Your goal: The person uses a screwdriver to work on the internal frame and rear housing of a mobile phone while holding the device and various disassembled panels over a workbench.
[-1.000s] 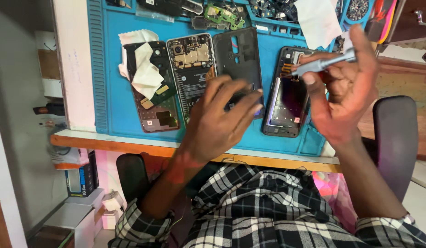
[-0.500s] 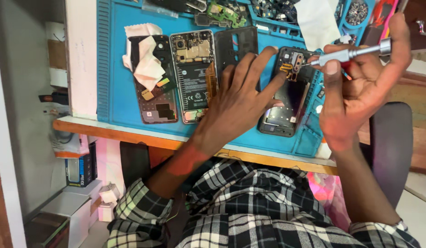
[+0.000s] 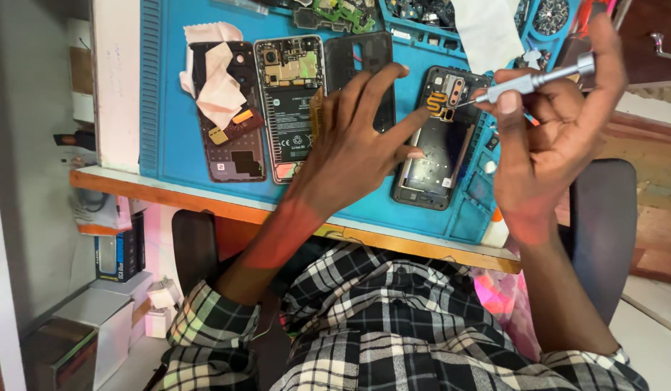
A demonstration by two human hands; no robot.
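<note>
Since a second ago the left hand (image 3: 353, 137) has slid from the dark phone back cover (image 3: 361, 61) toward the open phone frame (image 3: 437, 145), and the right hand (image 3: 560, 137) has brought the screwdriver (image 3: 534, 80) down so its tip now meets the frame's far end.

Nearest, low on the left beside the checked shirt, sit three boxes: a dark one (image 3: 56, 355), a white one (image 3: 96, 315) and a small white one (image 3: 161, 297), with a blue-and-black package (image 3: 118, 246) standing just under the tabletop (image 3: 205, 199).

On the blue mat (image 3: 165, 108) lie four phone pieces in a row: a dark shell (image 3: 230, 123) with crumpled pale tape over it, an opened phone (image 3: 292, 105) showing its battery with a white label panel, the back cover, and the frame on the right.

The left hand's fingers are spread flat and released, fingertips resting on the frame's left edge. The right hand's fingers are clenched around the silver screwdriver, held above the mat's right edge. Its long axis runs nearly level, left to right, the tip pointing left at the gold ribbon by the frame's camera opening, the cap end toward the right.

Farther back lie a green circuit board (image 3: 342, 11) and a white sheet (image 3: 487, 29).
</note>
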